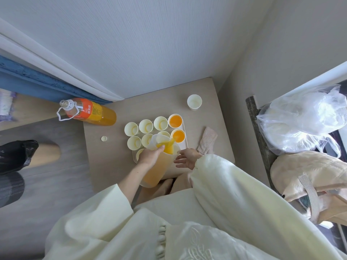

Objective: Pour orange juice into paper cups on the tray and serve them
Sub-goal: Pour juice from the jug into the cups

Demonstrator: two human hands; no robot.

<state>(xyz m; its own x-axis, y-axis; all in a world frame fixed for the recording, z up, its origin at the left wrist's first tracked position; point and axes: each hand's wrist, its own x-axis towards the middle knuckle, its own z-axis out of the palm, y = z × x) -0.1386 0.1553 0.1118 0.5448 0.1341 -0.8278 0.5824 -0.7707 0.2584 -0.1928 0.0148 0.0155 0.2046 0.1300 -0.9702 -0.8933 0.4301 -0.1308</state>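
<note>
A: At the tray's (pixel 185 145) near right, left hand (pixel 150 156) grips the tilted pitcher (pixel 159 169), juice running into a paper cup (pixel 178 136). Right hand (pixel 187 160) spread beside it, holding nothing.
B: Risks?
A: Thin, light cup walls, so overfill or a nudge likely tips one. Round cups packed close, so a spill spreads. Pitcher is smooth translucent plastic, looks heavy, held one-handed: could slip.
</note>
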